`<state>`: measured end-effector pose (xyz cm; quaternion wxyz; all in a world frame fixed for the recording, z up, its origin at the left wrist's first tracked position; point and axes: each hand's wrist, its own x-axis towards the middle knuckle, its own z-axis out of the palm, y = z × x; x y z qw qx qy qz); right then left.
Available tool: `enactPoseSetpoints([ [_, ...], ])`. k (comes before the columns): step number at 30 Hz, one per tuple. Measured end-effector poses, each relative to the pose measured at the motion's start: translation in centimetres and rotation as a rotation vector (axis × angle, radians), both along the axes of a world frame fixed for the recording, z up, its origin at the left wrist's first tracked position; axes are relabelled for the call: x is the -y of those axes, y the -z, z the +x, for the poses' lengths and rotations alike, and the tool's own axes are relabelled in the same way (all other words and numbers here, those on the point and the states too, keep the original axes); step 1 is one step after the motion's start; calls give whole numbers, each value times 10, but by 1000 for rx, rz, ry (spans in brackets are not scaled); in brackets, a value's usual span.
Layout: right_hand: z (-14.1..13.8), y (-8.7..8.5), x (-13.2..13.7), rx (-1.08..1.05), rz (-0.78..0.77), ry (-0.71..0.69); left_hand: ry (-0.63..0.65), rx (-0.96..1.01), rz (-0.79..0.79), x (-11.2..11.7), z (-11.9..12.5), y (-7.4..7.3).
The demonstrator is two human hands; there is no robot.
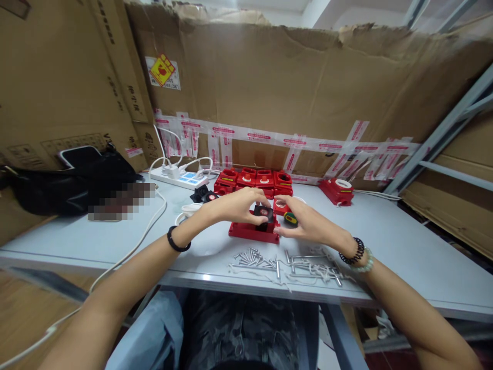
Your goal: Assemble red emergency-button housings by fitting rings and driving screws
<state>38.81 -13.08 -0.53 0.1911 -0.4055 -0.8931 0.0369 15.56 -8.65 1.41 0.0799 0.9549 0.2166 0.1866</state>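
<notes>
My left hand (246,204) is closed on a small black square part (264,211) with a red centre, gripped between thumb and fingers. The part sits over the open red housing (250,232), which lies on the table before me. At the housing's right end is my right hand (304,218), thumb against its edge and fingers curved over a red piece with a white ring (280,204). A green and yellow object (290,219), perhaps a tool handle, shows between that thumb and fingers; whether it is gripped is unclear.
Silver screws (254,258) and metal T-shaped rods with white cord (311,267) lie near the front edge. Behind stand several red housings (256,180); another (337,191) is farther right. A power strip (179,177), black parts (200,194) and a black bag (73,180) lie left.
</notes>
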Motion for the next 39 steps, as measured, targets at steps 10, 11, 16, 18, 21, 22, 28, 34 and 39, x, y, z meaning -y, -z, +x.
enactPoseSetpoints([
  [10,0,1,-2,6,4,-3,0,0,9,1,0,0],
  [11,0,0,-2,7,4,-1,-1,-2,9,1,0,0],
  [16,0,-5,1,-9,4,3,4,-4,13,0,0,0],
  [18,0,-8,2,-16,3,7,3,-8,15,0,0,0],
  [21,1,-9,3,-22,13,9,0,-15,21,0,0,0],
  [22,1,-9,3,-23,15,9,0,-16,22,0,0,0],
  [28,0,-9,2,-18,5,13,-8,-23,19,0,0,1],
  [34,2,-13,3,-7,7,51,7,40,-9,4,-6,-10],
  [39,12,-16,-4,-2,70,95,-209,183,99,-13,-49,-24],
])
